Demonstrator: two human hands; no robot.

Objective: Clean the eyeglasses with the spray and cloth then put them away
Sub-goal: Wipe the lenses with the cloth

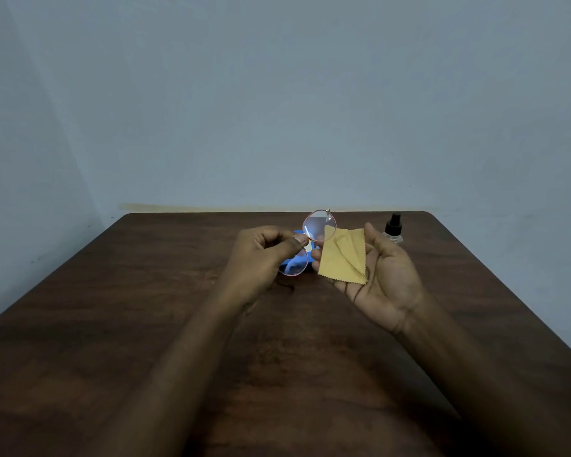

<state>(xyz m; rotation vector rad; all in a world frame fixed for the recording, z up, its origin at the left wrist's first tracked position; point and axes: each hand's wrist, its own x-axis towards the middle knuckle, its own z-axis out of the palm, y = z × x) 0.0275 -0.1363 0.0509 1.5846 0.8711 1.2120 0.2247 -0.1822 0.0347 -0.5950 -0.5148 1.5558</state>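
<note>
The glasses (318,225) are up off the bench (129,324), held at the bridge by the left grip (264,255), thumb and fingers pinching between the lenses. Their long axis runs away from the person, one lens far and high, the other near and low. The cloth (343,258) lies just right of them, its upper corner overlapping the far lens. It rests, folded, on the right grip (384,278), which is palm up, fingers spread flat and thumb raised beside it rather than clamping. The right grip is therefore nearer the far lens, likely the first wiped. The spray (393,227) stands behind it.
</note>
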